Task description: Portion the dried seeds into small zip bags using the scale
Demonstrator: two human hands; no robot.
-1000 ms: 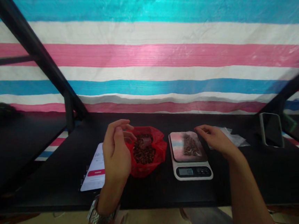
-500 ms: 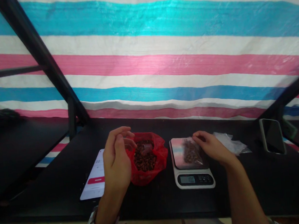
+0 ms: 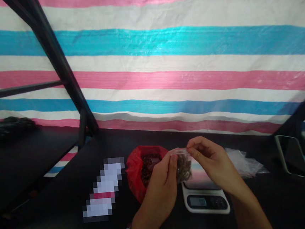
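A small clear zip bag (image 3: 183,168) of brown bean-like pieces is held up between both hands, in front of the scale's left side. My left hand (image 3: 163,177) grips its left edge, thumb facing me. With thumb and forefinger my right hand (image 3: 208,159) pinches the bag's top right corner. Below stands a white kitchen scale (image 3: 207,209) with a shiny plate; its display is lit but too blurred to read. To the left sits an open red plastic bag (image 3: 135,176) with brown beans (image 3: 147,165) and a small clear cup (image 3: 154,161) in it, partly hidden by my left hand.
Several flat clear bags (image 3: 243,163) lie right of the scale. Farther right a phone (image 3: 292,155) leans near the black frame. A pixelated bright screen (image 3: 105,190) lies at the left. Striped sheeting (image 3: 164,67) hangs behind the black table (image 3: 112,143).
The filled bag has been lifted off the scale. My left hand has moved right, from beside the red bag, and closed on it. The view has tilted up slightly.
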